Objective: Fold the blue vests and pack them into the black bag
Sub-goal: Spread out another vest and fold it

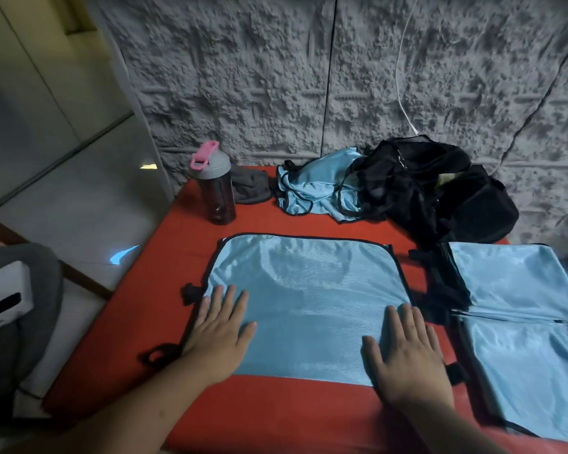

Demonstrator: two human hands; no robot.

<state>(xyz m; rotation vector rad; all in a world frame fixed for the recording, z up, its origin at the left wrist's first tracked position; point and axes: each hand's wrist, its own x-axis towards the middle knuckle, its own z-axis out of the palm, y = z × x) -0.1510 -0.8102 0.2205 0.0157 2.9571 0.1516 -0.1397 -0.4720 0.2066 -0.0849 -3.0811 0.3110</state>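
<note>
Pressing flat on the folded vest with both hands, left and right, fingers straight, holding nothing. Sitting behind it, the bag.

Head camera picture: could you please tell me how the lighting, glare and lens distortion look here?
Head view: dim, bluish light; soft sheen on the flat light-blue mesh vest under both hands; the black fabric bag is nearly featureless in shadow; wide-angle bending curves the red mat edges and the grey textured wall; small bright reflections on the glossy floor at left.
</note>
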